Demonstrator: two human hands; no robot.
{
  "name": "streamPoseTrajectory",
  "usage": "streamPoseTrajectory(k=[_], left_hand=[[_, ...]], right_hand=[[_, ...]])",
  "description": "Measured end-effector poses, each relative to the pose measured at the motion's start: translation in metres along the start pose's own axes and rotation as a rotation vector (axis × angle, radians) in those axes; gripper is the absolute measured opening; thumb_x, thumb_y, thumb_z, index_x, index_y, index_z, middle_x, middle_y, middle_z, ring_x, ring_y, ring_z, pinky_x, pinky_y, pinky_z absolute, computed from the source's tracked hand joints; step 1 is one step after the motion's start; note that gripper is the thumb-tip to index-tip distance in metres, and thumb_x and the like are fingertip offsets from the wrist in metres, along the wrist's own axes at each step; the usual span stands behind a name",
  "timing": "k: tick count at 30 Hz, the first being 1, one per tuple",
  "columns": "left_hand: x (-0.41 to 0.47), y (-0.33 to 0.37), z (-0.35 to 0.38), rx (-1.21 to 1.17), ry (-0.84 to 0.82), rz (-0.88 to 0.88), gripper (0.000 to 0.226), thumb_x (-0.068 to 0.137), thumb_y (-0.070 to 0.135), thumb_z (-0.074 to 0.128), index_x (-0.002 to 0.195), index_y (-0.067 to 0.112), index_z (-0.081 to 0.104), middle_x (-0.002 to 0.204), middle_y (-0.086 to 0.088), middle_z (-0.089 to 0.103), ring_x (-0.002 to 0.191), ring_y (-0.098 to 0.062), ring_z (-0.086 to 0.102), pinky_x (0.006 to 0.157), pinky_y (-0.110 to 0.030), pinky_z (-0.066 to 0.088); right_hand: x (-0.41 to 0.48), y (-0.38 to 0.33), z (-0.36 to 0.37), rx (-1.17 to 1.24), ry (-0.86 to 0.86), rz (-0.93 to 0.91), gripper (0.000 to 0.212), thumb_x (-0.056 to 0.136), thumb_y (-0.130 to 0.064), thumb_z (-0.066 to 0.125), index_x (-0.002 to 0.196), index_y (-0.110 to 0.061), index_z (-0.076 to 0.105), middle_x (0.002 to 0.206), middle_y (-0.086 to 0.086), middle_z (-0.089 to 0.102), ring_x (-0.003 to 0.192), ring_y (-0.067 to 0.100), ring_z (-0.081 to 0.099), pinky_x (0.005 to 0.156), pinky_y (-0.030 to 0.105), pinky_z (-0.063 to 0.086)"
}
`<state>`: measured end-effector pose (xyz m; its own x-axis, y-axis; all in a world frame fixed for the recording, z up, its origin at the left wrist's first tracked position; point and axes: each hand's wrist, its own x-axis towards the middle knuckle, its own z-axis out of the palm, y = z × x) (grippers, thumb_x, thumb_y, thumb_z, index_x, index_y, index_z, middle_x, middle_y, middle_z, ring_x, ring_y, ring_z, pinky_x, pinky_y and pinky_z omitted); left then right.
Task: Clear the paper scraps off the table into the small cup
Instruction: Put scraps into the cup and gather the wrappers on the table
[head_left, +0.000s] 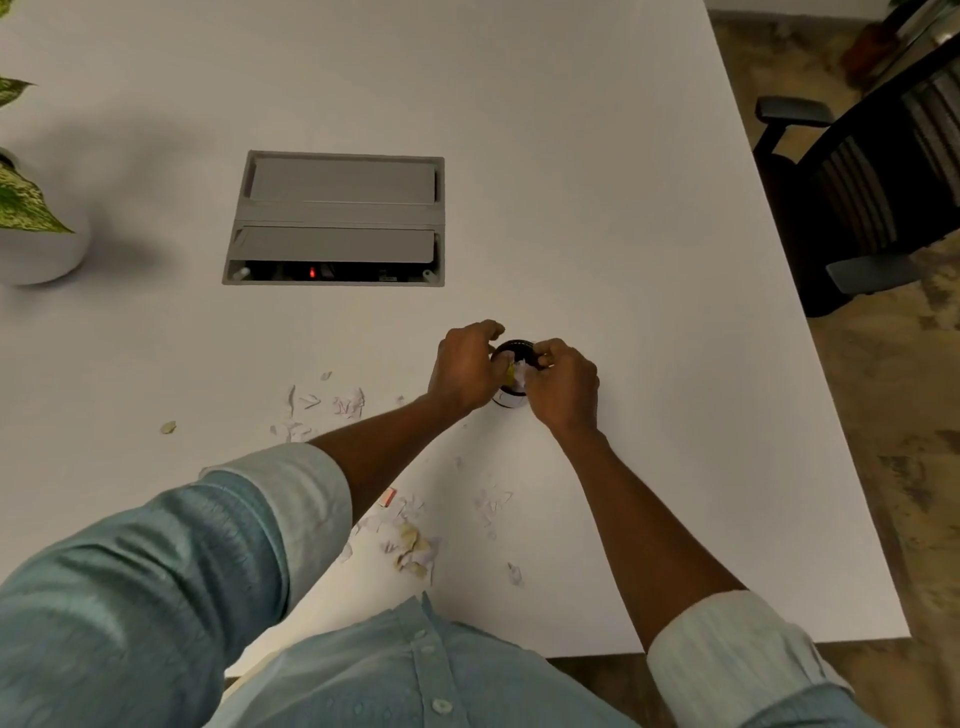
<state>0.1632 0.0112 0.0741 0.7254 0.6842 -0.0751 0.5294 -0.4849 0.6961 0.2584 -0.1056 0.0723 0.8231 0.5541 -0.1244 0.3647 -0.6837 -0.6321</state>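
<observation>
The small cup (507, 399) stands upright, dark round mouth up, on the smooth white table (623, 208). The left hand (467, 369) and right hand (563, 387) pinch crumpled paper scraps (517, 372) over it. Loose torn bits (415, 551) lie at its seven o'clock.

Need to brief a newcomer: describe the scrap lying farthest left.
Find the grey hatch in the white table. Nearer the person, left of its left corner, lies the tan scrap. It sits alone, browner than the pale scraps to its right.

view: head | faces: forward, steeply down | range: close above table (597, 182)
</observation>
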Motion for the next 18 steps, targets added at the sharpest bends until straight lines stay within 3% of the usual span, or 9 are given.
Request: streamPoseTrajectory(k=[2, 5, 8, 13, 16, 18], left_hand=[[-0.007, -0.006, -0.002, -0.008, 0.005, -0.009, 0.031, 0.096, 0.03, 0.07, 0.124, 0.015, 0.073, 0.117, -0.001, 0.079, 0.099, -0.018, 0.077, 0.088, -0.038, 0.062], [-0.022, -0.02, -0.004, 0.016, 0.019, -0.039, 0.017, 0.096, 0.034, 0.069, 0.107, 0.022, 0.074, 0.102, 0.008, 0.078, 0.088, -0.013, 0.075, 0.077, -0.035, 0.061], [-0.044, -0.04, -0.004, 0.057, 0.025, -0.071, 0.017, 0.096, 0.036, 0.069, 0.105, 0.022, 0.069, 0.105, 0.008, 0.072, 0.091, -0.015, 0.07, 0.076, -0.037, 0.057], [-0.085, -0.08, -0.001, 0.257, -0.188, -0.115, 0.044, 0.094, 0.048, 0.07, 0.124, 0.018, 0.061, 0.13, -0.002, 0.058, 0.124, -0.024, 0.053, 0.085, -0.047, 0.058], [-0.109, -0.096, 0.001, 0.378, -0.315, -0.063, 0.072, 0.087, 0.059, 0.074, 0.139, 0.014, 0.051, 0.142, -0.005, 0.047, 0.13, -0.026, 0.046, 0.084, -0.045, 0.06], [-0.121, -0.104, 0.005, 0.457, -0.393, -0.017, 0.088, 0.084, 0.062, 0.075, 0.148, 0.009, 0.043, 0.154, -0.01, 0.038, 0.139, -0.029, 0.041, 0.094, -0.044, 0.059]], right_hand=[[-0.006, 0.004, -0.001, 0.017, 0.039, -0.025, 0.021, 0.089, -0.01, 0.068, 0.11, -0.011, 0.069, 0.104, 0.009, 0.073, 0.092, 0.026, 0.071, 0.084, 0.042, 0.06], [-0.024, 0.015, -0.002, 0.023, 0.071, -0.047, 0.013, 0.088, -0.011, 0.07, 0.101, -0.016, 0.07, 0.098, 0.006, 0.071, 0.084, 0.024, 0.07, 0.075, 0.036, 0.059], [-0.052, 0.035, 0.004, 0.021, 0.039, -0.033, 0.014, 0.084, -0.018, 0.076, 0.096, -0.022, 0.069, 0.092, 0.0, 0.066, 0.078, 0.02, 0.067, 0.071, 0.031, 0.055], [-0.119, 0.078, 0.023, -0.019, -0.195, 0.014, 0.04, 0.076, -0.035, 0.086, 0.108, -0.03, 0.062, 0.099, -0.008, 0.059, 0.073, 0.006, 0.063, 0.07, 0.029, 0.056], [-0.157, 0.101, 0.032, -0.117, -0.362, 0.055, 0.065, 0.071, -0.045, 0.087, 0.124, -0.032, 0.052, 0.116, -0.005, 0.053, 0.089, 0.012, 0.064, 0.077, 0.03, 0.056], [-0.176, 0.11, 0.038, -0.174, -0.445, 0.08, 0.078, 0.07, -0.05, 0.086, 0.133, -0.029, 0.045, 0.125, -0.002, 0.045, 0.098, 0.017, 0.063, 0.085, 0.036, 0.058]])
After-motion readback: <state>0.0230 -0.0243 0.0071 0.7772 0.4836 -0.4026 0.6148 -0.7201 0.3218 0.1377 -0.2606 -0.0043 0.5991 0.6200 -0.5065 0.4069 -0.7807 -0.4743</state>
